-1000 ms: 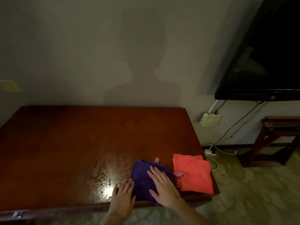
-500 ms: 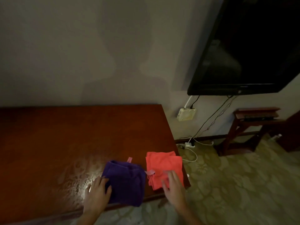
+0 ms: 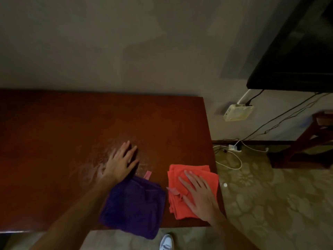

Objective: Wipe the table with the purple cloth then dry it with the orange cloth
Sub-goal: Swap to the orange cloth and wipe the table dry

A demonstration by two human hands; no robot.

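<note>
Drying step about to begin, judging by the layout: right hand spread flat with straight fingers on the folded orange cloth near the right end of the bench, pressing rather than gripping; left hand released, fingers straight, palm down on bare wood just beyond the purple cloth, holding nothing. Purple cloth lying just left of the orange one, a narrow gap between, its near corner hanging over the front edge. Damp, glossy streaks visible on the wood around the left hand, so best to keep the palm flat on the orange cloth, slide it across to that wet patch first, then work in overlapping passes toward the far left. Worth keeping even pressure so the folds stay together, and steering clear of the purple cloth to avoid nudging it off the edge
</note>
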